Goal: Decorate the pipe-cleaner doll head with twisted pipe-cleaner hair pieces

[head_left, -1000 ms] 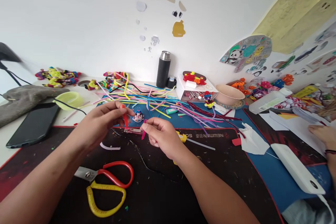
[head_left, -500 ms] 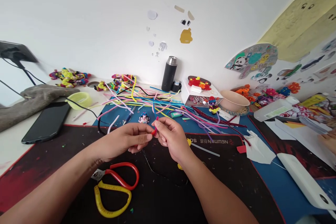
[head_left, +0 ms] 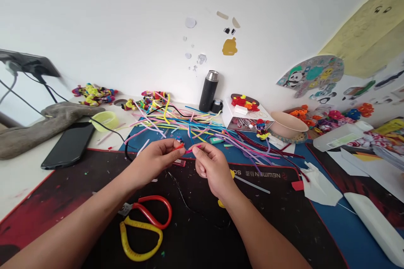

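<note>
My left hand is pinched closed on the red-orange end of a short pipe cleaner. Its bright pink end is between the thumb and fingers of my right hand, so the piece spans the small gap between the hands. Just behind my left fingertips, the blue top of a small figure peeks out, mostly hidden. Yellow pieces lie partly covered by my right wrist. Scissors with one red and one yellow handle rest on the black mat, near my left forearm.
Behind my hands spreads a heap of coloured pipe cleaners. A black thermos, a white box and a beige bowl stand along the wall. At left lie a phone and a tape roll; a white device is at right.
The pink end now extends sideways between my hands, where before it stood upright at my right fingertips. My hands have shifted slightly up and apart. The whole view has swung a little left.
</note>
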Demonstrator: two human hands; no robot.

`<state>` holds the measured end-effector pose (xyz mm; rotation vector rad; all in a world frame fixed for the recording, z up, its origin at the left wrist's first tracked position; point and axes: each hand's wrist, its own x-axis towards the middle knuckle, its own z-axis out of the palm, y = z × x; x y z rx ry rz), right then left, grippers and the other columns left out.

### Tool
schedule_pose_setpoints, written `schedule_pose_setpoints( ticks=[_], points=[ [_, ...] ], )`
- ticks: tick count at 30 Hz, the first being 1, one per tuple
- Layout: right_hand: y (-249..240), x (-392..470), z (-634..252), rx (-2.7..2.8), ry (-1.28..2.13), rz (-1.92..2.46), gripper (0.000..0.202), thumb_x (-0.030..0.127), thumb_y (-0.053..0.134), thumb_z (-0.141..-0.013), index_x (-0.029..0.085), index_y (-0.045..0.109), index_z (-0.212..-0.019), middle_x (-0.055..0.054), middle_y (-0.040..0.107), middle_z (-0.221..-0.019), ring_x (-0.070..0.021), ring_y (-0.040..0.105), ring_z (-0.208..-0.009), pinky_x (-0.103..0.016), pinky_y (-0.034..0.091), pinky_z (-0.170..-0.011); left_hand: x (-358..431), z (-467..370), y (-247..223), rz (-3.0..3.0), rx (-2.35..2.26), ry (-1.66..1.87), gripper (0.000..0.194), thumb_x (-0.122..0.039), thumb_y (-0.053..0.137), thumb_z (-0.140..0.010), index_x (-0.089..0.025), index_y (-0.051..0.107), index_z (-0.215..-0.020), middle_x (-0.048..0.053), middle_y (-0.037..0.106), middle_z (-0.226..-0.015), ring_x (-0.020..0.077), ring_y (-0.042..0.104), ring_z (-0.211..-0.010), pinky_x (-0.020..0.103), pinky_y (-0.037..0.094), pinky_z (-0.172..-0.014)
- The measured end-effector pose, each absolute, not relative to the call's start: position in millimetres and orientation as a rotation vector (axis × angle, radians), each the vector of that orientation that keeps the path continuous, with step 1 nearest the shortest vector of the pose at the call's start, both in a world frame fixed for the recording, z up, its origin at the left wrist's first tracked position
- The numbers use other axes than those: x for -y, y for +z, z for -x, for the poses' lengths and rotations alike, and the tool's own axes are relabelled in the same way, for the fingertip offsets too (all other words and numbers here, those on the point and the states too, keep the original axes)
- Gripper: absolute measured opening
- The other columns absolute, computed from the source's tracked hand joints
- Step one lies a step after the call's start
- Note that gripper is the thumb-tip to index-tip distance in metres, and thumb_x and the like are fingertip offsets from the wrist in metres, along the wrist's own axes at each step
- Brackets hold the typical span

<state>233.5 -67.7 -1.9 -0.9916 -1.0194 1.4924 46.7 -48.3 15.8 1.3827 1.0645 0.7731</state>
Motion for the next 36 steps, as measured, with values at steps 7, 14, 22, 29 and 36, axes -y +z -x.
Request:
schedule_pose_setpoints(
  ticks=[7, 14, 22, 29, 36],
  points=[
    [-6, 67, -236, 1.151, 1.402, 1.059, 0.037, 0.054, 0.081, -0.086, 0.019, 0.072, -0.095, 0.01, 0.043, -0.05, -0.0086, 0.033, -0.043, -0.024, 0.023, -0.043, 47, -43, 18, -1.632, -1.2, 0.834, 0.042, -0.061, 0.066, -0.09, -0.02, 0.066, -0.081, -0.005, 0.051, -0.068, 0.0123, 0.037, -0.06, 0.025, 0.029, -0.052],
    [-19, 67, -242, 1.258, 1.243, 1.092, 0.037, 0.055, 0.079, -0.092, 0.019, 0.073, -0.094, 0.008, 0.044, -0.054, -0.0092, 0.036, -0.046, -0.026, 0.028, -0.045, 45, -39, 11, -1.536, -1.131, 0.836, 0.042, -0.06, 0.072, -0.09, -0.019, 0.066, -0.082, -0.005, 0.049, -0.068, 0.0113, 0.035, -0.058, 0.024, 0.026, -0.051],
    [-17, 68, -237, 1.126, 1.413, 0.949, 0.031, 0.048, 0.085, -0.087, 0.019, 0.073, -0.09, 0.011, 0.041, -0.052, -0.0061, 0.028, -0.042, -0.024, 0.021, -0.042, 44, -43, 10, -1.122, -0.961, 0.986, 0.047, -0.058, 0.091, -0.076, -0.02, 0.063, -0.075, -0.008, 0.039, -0.061, 0.0078, 0.023, -0.052, 0.022, 0.019, -0.046],
    [-9, 67, -238, 1.081, 1.385, 0.967, 0.031, 0.048, 0.083, -0.086, 0.02, 0.071, -0.086, 0.011, 0.041, -0.05, -0.0068, 0.03, -0.041, -0.024, 0.022, -0.042, 41, -34, 6, -1.278, -1.045, 1.106, 0.04, -0.059, 0.082, -0.089, -0.02, 0.075, -0.094, -0.007, 0.039, -0.062, 0.0107, 0.03, -0.055, 0.024, 0.024, -0.049],
    [-10, 66, -238, 1.091, 1.398, 0.993, 0.032, 0.048, 0.082, -0.086, 0.02, 0.069, -0.085, 0.011, 0.041, -0.051, -0.0068, 0.029, -0.042, -0.024, 0.022, -0.042, 48, -36, 22, -1.694, -1.257, 1.019, 0.043, -0.061, 0.082, -0.082, -0.022, 0.082, -0.102, -0.007, 0.038, -0.06, 0.0133, 0.036, -0.054, 0.026, 0.028, -0.051]
  ],
)
